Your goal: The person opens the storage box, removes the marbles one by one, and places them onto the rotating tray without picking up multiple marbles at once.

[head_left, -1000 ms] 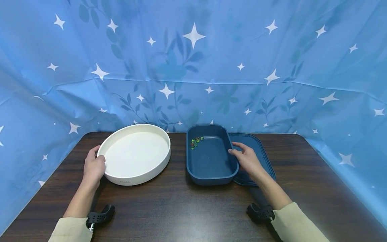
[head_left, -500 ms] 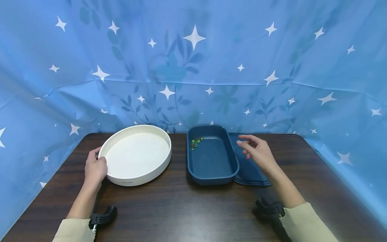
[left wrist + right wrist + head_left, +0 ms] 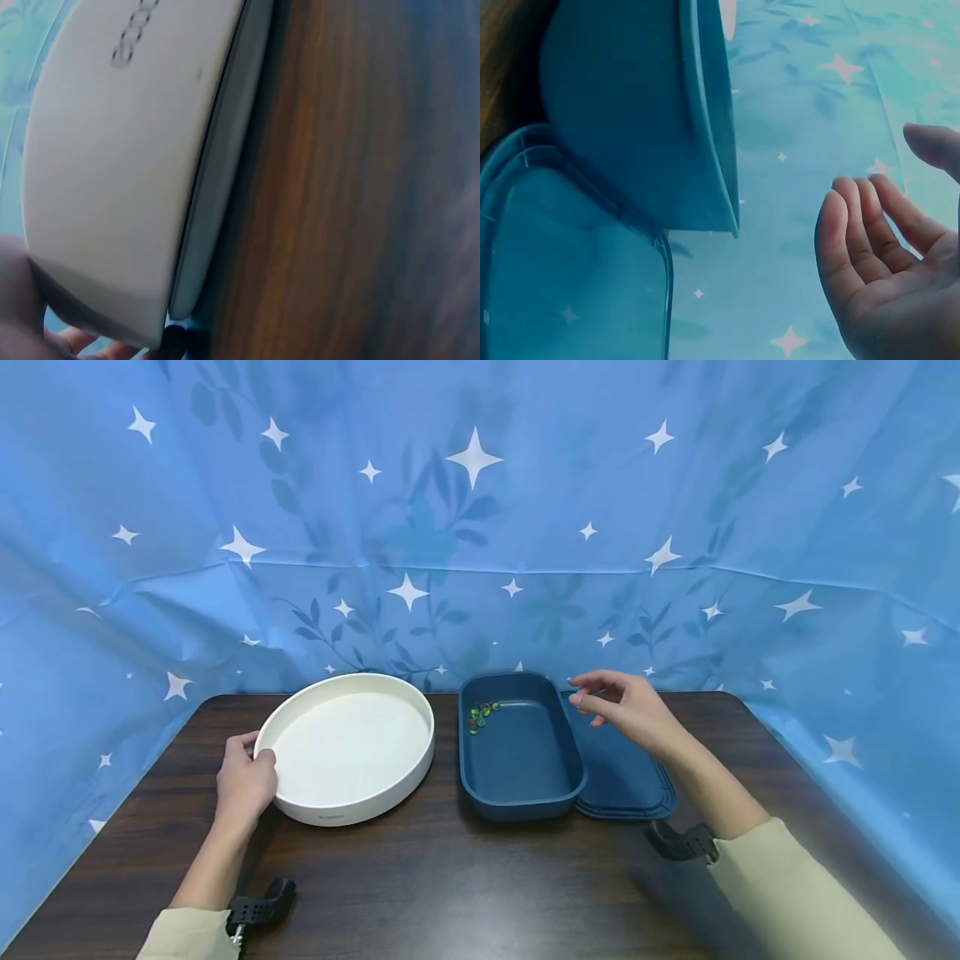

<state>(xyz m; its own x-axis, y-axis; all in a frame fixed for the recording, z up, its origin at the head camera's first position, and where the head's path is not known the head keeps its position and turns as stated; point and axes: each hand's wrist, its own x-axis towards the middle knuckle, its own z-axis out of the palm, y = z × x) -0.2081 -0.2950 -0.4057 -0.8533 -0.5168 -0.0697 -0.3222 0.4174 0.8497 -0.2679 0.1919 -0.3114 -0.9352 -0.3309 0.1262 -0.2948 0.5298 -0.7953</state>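
Observation:
My left hand (image 3: 246,783) grips the left rim of a round white tray (image 3: 345,752), thumb over the edge; in the left wrist view, the tray's side wall (image 3: 112,180) fills much of the picture. To its right stands a dark blue rectangular container (image 3: 517,760) with several small green and reddish marbles (image 3: 481,722) in its far left corner. Above the container's right side and the blue lid (image 3: 618,777), my right hand (image 3: 633,710) hovers, fingers loosely bent and holding nothing. In the right wrist view the palm and fingers (image 3: 877,255) are apart from the container wall (image 3: 630,112).
The lid lies on the dark wooden table (image 3: 420,885), close against the container's right side. Behind the table hangs a blue curtain (image 3: 480,527) with white stars. A black wrist mount (image 3: 258,906) sits at the left sleeve, another mount (image 3: 682,842) at the right.
My right hand has let go of the container's right rim, moved right and risen above the lid. The left hand keeps its grip; the white tray has shifted slightly right, towards the container.

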